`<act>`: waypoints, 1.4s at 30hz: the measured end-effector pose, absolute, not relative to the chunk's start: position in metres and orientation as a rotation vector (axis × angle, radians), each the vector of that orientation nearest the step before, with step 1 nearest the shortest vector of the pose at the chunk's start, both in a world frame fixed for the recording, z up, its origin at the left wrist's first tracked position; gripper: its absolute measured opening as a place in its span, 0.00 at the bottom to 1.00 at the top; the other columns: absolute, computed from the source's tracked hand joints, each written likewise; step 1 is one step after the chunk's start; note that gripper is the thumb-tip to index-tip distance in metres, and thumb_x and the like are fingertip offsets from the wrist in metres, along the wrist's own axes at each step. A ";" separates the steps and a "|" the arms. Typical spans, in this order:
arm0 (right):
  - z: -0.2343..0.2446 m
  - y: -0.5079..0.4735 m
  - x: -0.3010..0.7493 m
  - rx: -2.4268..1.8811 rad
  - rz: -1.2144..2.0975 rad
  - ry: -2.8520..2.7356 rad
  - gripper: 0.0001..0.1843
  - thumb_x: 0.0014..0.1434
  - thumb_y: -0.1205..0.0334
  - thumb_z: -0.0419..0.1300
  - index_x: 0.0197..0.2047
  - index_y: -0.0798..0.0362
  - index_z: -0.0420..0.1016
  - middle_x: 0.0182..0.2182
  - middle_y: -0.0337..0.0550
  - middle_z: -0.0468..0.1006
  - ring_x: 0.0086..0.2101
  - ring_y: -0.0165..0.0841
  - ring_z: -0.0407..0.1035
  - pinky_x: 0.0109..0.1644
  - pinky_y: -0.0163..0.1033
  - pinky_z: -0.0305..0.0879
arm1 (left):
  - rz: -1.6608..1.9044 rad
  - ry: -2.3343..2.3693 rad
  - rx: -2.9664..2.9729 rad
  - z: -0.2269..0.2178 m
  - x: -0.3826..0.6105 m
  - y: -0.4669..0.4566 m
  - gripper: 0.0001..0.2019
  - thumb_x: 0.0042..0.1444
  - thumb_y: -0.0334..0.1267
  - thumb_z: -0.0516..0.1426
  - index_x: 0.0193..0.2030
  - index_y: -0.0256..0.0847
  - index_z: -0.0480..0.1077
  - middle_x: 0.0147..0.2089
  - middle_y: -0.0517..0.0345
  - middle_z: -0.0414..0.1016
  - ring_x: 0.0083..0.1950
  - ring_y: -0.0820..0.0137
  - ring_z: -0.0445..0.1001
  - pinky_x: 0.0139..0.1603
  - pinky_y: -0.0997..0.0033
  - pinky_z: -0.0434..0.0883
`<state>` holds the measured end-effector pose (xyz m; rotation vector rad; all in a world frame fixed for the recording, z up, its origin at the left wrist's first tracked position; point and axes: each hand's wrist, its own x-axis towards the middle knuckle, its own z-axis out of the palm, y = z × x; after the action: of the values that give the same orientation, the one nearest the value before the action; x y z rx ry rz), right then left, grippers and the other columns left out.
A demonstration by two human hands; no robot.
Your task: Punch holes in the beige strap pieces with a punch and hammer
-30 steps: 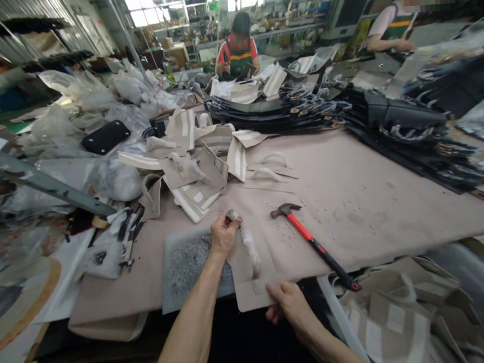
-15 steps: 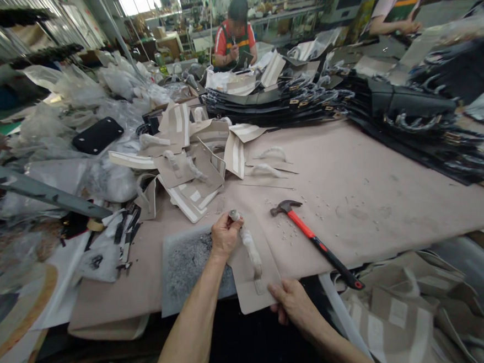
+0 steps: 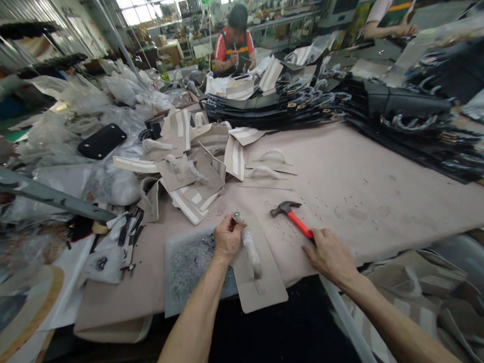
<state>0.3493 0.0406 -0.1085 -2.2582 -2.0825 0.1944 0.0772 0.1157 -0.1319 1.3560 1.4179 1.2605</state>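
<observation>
My left hand (image 3: 228, 239) is closed round a small metal punch (image 3: 237, 217), held upright on a beige panel (image 3: 260, 280) that lies at the table's near edge. A handle wrapped in white film (image 3: 252, 251) runs down that panel. My right hand (image 3: 329, 256) lies over the handle of a red-and-black hammer (image 3: 291, 214), fingers curling on it; the hammer's head points away to the left. A grey pitted pad (image 3: 188, 262) lies under the panel's left side.
A heap of beige striped panels (image 3: 191, 168) sits behind my left hand. Black bag parts (image 3: 390, 110) are stacked along the far right. Plastic bags (image 3: 95, 98) crowd the left. Two people work at the far end. More beige pieces (image 3: 404, 308) lie below the table's right.
My right hand has left the beige panel's near edge and moved right and forward onto the hammer's handle. My left hand has kept the punch in place.
</observation>
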 end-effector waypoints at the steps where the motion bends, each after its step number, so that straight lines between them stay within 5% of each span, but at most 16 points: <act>1: -0.113 0.045 0.352 -2.297 0.226 -2.109 0.13 0.63 0.57 0.56 0.46 0.57 0.69 0.44 0.58 0.73 0.42 0.43 0.67 0.44 0.43 0.60 | 1.256 1.416 1.374 -0.131 0.077 0.115 0.10 0.50 0.40 0.63 0.39 0.41 0.76 0.36 0.56 0.81 0.38 0.68 0.78 0.41 0.73 0.73; 7: -0.110 0.063 0.358 -2.314 0.735 -1.876 0.03 0.59 0.64 0.54 0.36 0.54 0.66 0.30 0.44 0.71 0.29 0.32 0.63 0.33 0.37 0.54 | 1.240 1.397 1.449 -0.128 0.072 0.111 0.08 0.51 0.38 0.61 0.37 0.40 0.77 0.35 0.57 0.81 0.37 0.69 0.77 0.41 0.73 0.72; 11: -0.102 0.060 0.348 -1.917 1.604 -1.192 0.06 0.52 0.62 0.57 0.31 0.51 0.61 0.22 0.33 0.63 0.21 0.27 0.57 0.26 0.34 0.55 | 1.230 1.390 1.458 -0.131 0.071 0.115 0.08 0.51 0.39 0.61 0.38 0.40 0.77 0.35 0.57 0.81 0.37 0.68 0.77 0.41 0.72 0.72; 14: -0.097 0.052 0.333 -1.705 1.801 -0.956 0.07 0.53 0.58 0.54 0.31 0.49 0.58 0.22 0.31 0.60 0.18 0.25 0.54 0.22 0.33 0.56 | 1.208 1.418 1.460 -0.130 0.073 0.118 0.09 0.51 0.40 0.61 0.37 0.40 0.77 0.34 0.57 0.81 0.36 0.68 0.77 0.39 0.73 0.71; 18: -0.070 0.047 0.315 -1.719 1.616 -1.018 0.12 0.61 0.49 0.48 0.33 0.48 0.56 0.21 0.28 0.58 0.15 0.24 0.51 0.19 0.31 0.49 | 1.185 1.449 1.562 -0.124 0.075 0.115 0.07 0.52 0.38 0.60 0.36 0.41 0.77 0.33 0.57 0.80 0.34 0.69 0.76 0.37 0.74 0.70; 25: -0.008 0.055 0.290 -1.745 0.455 -2.051 0.14 0.67 0.52 0.46 0.35 0.51 0.63 0.20 0.37 0.65 0.20 0.29 0.57 0.26 0.37 0.44 | 1.178 1.465 1.721 -0.122 0.077 0.108 0.07 0.54 0.36 0.57 0.36 0.42 0.76 0.30 0.60 0.77 0.32 0.71 0.73 0.37 0.75 0.67; 29: 0.009 0.063 0.284 -1.749 0.389 -2.382 0.11 0.67 0.56 0.51 0.35 0.52 0.66 0.19 0.38 0.65 0.18 0.28 0.54 0.25 0.38 0.39 | 1.163 1.503 1.684 -0.126 0.076 0.108 0.07 0.53 0.38 0.58 0.36 0.42 0.76 0.29 0.61 0.76 0.30 0.70 0.72 0.35 0.74 0.67; 35: 0.047 0.066 0.279 -1.573 0.111 -1.860 0.17 0.70 0.51 0.42 0.36 0.50 0.62 0.20 0.36 0.65 0.19 0.28 0.55 0.25 0.35 0.44 | 1.187 1.420 1.706 -0.126 0.075 0.110 0.07 0.54 0.37 0.58 0.37 0.42 0.77 0.33 0.59 0.78 0.34 0.70 0.74 0.38 0.75 0.67; 42: -0.005 0.059 0.290 -1.881 0.407 -2.511 0.15 0.70 0.54 0.45 0.39 0.53 0.66 0.23 0.41 0.72 0.21 0.30 0.62 0.27 0.37 0.42 | 1.097 1.488 1.751 -0.129 0.074 0.110 0.07 0.53 0.36 0.58 0.38 0.41 0.76 0.28 0.63 0.74 0.30 0.73 0.69 0.34 0.77 0.65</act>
<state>0.2904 0.0586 -0.0054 -1.8815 -2.5106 0.4069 0.0739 0.1096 -0.1295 1.7515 1.4878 1.0971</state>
